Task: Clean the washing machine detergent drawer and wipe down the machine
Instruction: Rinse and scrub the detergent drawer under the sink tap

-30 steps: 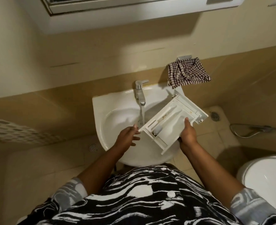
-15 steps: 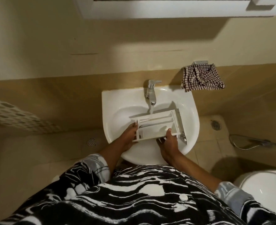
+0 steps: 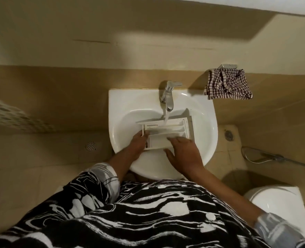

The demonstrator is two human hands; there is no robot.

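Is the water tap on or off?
On. A stream of water pours from the tap onto the detergent drawer in the sink.

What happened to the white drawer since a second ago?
The drawer swung down from its tilt on the right into the sink, under the tap. The left hand now grips its left end; the right hand rests on it. Water still runs; cloth still hangs.
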